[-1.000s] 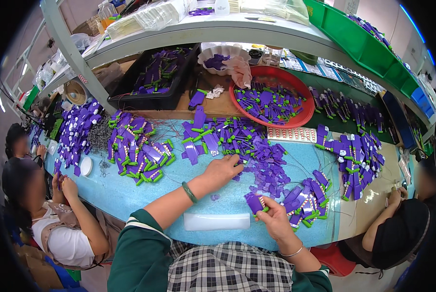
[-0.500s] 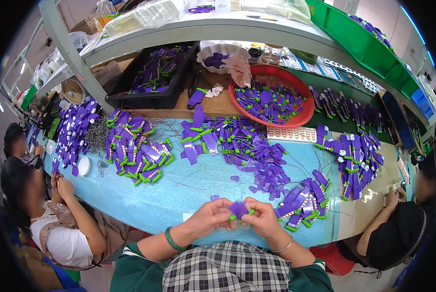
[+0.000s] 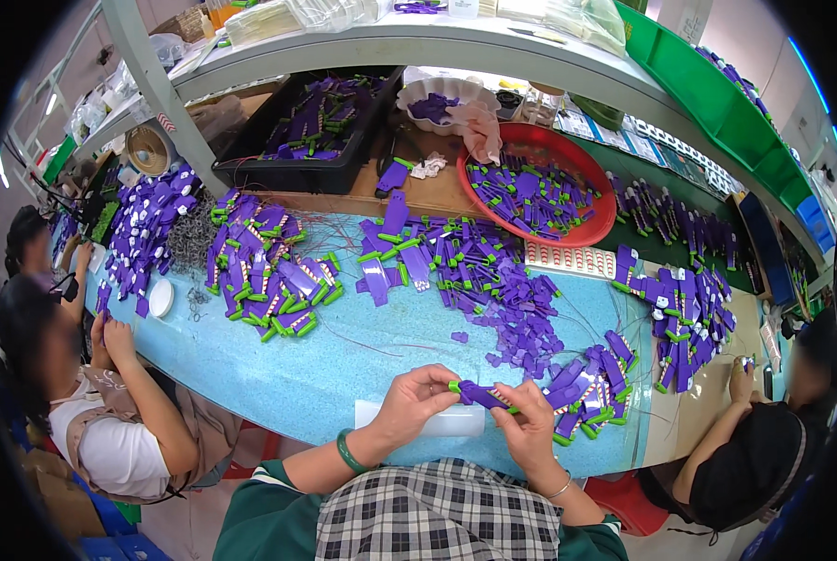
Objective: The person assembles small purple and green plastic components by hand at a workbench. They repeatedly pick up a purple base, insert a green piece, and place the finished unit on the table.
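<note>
Left hand and right hand pinch a purple-green piece between them — seemingly at opposite ends.

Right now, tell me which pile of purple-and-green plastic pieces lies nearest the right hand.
The purple-and-green plastic pile at the blue tabletop's front right, just beside the right hand; other such piles lie farther back.

Well left of the left hand are a person in a white shirt and a small white dish, with a round fan farther off. Right of the right hand are a red stool and a person in black, with a long green bin far beyond.
</note>
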A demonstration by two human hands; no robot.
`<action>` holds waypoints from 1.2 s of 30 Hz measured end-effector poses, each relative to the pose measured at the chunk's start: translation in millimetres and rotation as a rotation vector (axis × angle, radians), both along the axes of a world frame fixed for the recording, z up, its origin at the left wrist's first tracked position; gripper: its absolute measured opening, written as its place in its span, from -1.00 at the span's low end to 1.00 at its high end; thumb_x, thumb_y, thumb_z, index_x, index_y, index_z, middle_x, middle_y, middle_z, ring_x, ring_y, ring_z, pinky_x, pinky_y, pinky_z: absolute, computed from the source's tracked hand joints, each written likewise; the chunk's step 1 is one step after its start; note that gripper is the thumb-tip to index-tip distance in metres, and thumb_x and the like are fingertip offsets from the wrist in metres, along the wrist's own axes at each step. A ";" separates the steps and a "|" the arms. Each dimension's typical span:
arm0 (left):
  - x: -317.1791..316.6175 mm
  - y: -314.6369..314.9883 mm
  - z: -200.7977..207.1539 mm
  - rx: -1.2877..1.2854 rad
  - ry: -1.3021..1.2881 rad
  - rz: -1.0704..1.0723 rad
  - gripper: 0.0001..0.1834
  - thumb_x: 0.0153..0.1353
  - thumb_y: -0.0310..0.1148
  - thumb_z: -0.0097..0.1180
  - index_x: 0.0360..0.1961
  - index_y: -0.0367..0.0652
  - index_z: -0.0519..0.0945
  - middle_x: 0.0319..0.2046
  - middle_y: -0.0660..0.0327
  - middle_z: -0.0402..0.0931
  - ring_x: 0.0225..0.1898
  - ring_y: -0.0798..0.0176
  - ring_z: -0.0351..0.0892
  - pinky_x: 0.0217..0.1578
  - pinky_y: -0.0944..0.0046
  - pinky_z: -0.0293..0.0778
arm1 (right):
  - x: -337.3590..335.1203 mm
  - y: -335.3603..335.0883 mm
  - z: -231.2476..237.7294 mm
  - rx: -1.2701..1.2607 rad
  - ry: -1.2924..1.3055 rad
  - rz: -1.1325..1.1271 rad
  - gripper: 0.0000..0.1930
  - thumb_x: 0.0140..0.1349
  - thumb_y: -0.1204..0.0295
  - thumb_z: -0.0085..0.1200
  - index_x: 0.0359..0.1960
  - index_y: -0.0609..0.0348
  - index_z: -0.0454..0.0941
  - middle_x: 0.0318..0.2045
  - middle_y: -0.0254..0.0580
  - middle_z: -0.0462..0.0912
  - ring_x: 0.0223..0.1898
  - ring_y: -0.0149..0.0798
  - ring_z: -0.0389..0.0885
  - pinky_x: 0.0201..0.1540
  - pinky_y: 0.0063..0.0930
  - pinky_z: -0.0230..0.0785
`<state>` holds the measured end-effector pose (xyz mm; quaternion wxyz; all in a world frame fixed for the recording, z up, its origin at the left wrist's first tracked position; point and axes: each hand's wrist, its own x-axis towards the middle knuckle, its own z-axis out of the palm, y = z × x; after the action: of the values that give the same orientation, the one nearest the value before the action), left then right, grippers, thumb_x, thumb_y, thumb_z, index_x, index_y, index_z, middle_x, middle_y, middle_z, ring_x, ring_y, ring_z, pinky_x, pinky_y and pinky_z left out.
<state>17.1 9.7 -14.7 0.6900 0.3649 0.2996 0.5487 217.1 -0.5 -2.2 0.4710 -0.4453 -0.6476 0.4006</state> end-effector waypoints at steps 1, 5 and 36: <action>-0.8 0.3 1.2 -0.001 0.028 -0.002 -0.80 0.09 -0.73 0.08 -0.23 -0.33 0.55 -0.25 0.13 0.51 -0.18 0.28 0.55 -0.06 0.28 0.49 | 1.3 -0.6 2.4 0.104 -0.127 -0.005 -0.55 -0.03 0.70 0.19 -0.04 0.08 0.60 -0.48 -0.37 0.41 -0.46 -0.47 0.38 -0.48 -0.59 0.21; -8.0 -3.2 1.5 -0.045 0.087 -0.043 -0.81 0.10 -0.72 0.09 -0.23 -0.35 0.56 -0.25 0.12 0.52 -0.20 0.27 0.58 -0.12 0.30 0.55 | 2.0 1.0 20.4 0.021 -0.202 0.065 -0.56 -0.10 0.67 0.24 -0.11 0.02 0.65 -0.57 -0.35 0.38 -0.53 -0.44 0.32 -0.49 -0.57 0.16; -48.6 -9.2 61.6 -0.020 0.678 -0.231 -0.94 0.17 -0.47 0.12 -0.38 -0.24 0.54 -0.41 0.24 0.56 -0.41 0.43 0.51 -0.33 0.41 0.42 | 8.8 69.8 38.3 0.397 -0.686 0.235 -0.91 -0.04 0.46 0.23 -0.50 0.15 0.57 -0.55 -0.23 0.59 -0.48 -0.20 0.55 -0.47 -0.35 0.42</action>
<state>-31.5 0.5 46.8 0.6122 0.5508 0.4738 0.3120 226.0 69.3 36.1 0.2557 -0.3763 -0.8782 0.1473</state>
